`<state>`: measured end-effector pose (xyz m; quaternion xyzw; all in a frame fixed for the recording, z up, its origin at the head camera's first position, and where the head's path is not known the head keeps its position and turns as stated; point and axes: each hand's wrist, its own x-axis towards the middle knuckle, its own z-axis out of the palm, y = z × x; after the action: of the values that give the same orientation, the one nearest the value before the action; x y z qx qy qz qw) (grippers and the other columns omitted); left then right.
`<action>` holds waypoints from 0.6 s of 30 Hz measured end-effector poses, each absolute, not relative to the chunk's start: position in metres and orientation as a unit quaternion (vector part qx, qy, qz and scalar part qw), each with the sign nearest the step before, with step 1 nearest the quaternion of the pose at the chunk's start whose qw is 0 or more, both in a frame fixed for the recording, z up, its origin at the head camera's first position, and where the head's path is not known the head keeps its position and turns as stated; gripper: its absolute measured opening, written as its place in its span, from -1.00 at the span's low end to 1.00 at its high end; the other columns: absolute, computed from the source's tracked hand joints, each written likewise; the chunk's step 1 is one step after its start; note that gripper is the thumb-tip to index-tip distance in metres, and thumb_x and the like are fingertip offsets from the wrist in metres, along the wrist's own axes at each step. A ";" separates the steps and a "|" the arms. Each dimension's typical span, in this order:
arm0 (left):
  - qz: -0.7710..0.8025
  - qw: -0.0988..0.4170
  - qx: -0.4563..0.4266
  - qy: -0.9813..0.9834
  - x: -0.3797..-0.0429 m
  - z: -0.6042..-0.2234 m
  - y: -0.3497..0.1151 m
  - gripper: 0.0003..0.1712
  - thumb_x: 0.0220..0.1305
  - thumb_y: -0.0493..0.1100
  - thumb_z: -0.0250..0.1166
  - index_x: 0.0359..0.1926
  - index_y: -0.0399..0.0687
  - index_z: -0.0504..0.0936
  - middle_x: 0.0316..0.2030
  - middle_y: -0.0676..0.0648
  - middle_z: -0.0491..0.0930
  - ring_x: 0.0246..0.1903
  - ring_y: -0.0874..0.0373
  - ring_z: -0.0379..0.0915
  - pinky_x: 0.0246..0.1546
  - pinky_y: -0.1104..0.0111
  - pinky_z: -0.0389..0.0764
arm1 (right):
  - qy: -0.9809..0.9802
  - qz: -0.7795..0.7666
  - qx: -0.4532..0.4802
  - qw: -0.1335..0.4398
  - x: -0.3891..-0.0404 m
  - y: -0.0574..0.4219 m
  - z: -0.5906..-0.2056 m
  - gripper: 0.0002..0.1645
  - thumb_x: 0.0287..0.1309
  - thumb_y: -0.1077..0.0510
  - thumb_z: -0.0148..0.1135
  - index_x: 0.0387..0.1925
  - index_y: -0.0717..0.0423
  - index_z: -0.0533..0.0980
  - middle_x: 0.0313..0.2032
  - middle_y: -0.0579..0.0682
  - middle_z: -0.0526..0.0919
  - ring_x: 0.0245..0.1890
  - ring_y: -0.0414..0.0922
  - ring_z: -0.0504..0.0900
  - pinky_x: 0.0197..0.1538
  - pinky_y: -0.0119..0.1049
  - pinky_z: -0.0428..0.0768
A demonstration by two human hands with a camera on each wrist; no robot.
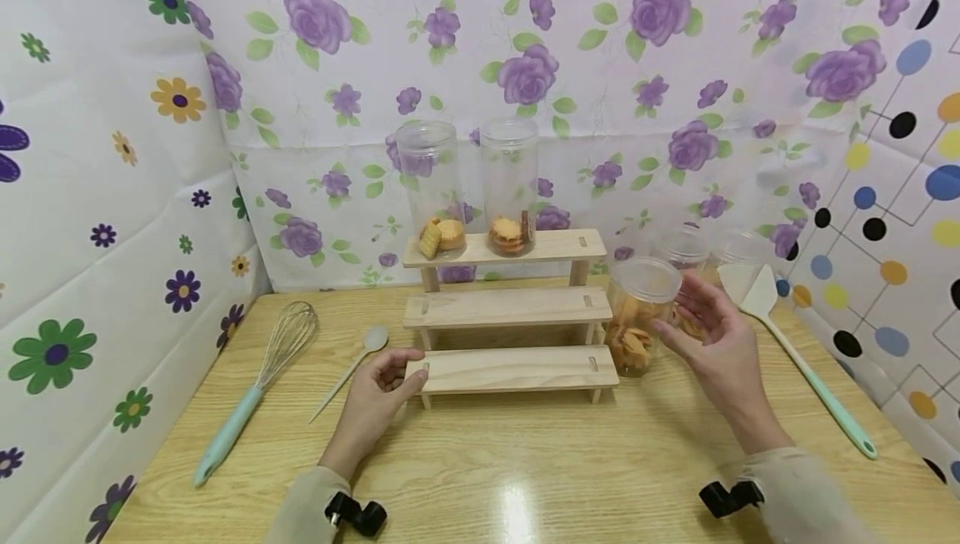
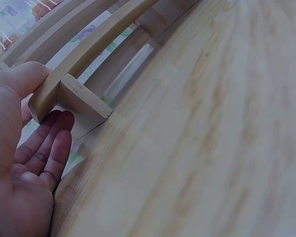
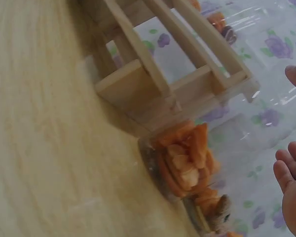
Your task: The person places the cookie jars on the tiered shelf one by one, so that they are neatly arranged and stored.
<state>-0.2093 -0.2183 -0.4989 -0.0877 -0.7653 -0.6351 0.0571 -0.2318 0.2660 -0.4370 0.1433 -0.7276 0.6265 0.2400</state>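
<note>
A three-step wooden display stand (image 1: 510, 371) stands on the table. At the left end of its lowest step is my left hand (image 1: 384, 386); in the left wrist view the thumb (image 2: 32, 79) lies over the board and the fingers curl underneath, gripping it. Beside the stand's right end stands a clear lidded jar (image 1: 643, 311) of orange-brown snack pieces (image 3: 185, 158). My right hand (image 1: 716, 344) is at the jar's right side, thumb and fingers spread apart. Two taller clear jars (image 1: 427, 169) (image 1: 510, 169) with a few cookies in the bottom stand on the top step.
More clear jars (image 1: 738, 246) stand behind my right hand. A spatula (image 1: 813, 386) with a mint handle lies at the right. To the left lie a whisk (image 1: 258, 390) and a slim pale spoon (image 1: 367, 344). Flowered cloth (image 1: 465, 44) hangs behind the table.
</note>
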 end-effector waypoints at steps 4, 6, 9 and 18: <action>-0.639 0.056 -0.088 -0.762 -0.209 -0.499 -0.218 -0.64 0.52 -0.19 0.51 0.25 -0.11 0.75 -0.03 -0.23 0.70 -0.15 0.08 0.62 -0.16 0.40 0.66 | -0.735 0.624 0.133 0.230 -0.233 0.261 -0.448 -0.11 0.22 0.52 0.56 0.54 0.29 0.45 0.28 -0.04 0.65 0.25 -0.18 0.67 0.34 -0.46 0.59; -0.642 0.055 -0.089 -0.760 -0.209 -0.499 -0.218 -0.64 0.52 -0.19 0.51 0.25 -0.12 0.74 -0.02 -0.23 0.69 -0.15 0.09 0.62 -0.16 0.40 0.67 | -0.741 0.620 0.125 0.227 -0.233 0.259 -0.454 -0.12 0.22 0.51 0.58 0.53 0.29 0.46 0.25 -0.05 0.65 0.24 -0.19 0.67 0.34 -0.46 0.59; -0.644 0.055 -0.091 -0.758 -0.209 -0.499 -0.218 -0.64 0.52 -0.20 0.51 0.26 -0.13 0.74 -0.01 -0.23 0.69 -0.15 0.10 0.62 -0.15 0.40 0.67 | -0.745 0.622 0.113 0.215 -0.233 0.256 -0.461 -0.14 0.23 0.46 0.60 0.51 0.27 0.46 0.22 -0.03 0.66 0.24 -0.20 0.66 0.36 -0.47 0.57; -0.635 0.057 -0.087 -0.765 -0.209 -0.499 -0.218 -0.65 0.52 -0.18 0.52 0.24 -0.09 0.75 0.00 -0.24 0.70 -0.17 0.12 0.61 -0.16 0.42 0.65 | -0.757 0.617 0.089 0.197 -0.238 0.253 -0.478 -0.15 0.24 0.38 0.65 0.49 0.34 0.45 0.31 0.13 0.64 0.32 -0.12 0.64 0.37 -0.50 0.54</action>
<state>-0.2094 -0.2185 -0.4992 -0.0865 -0.7654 -0.6352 0.0574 -0.2381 0.2525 -0.4775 0.0887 -0.7567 0.6169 0.1973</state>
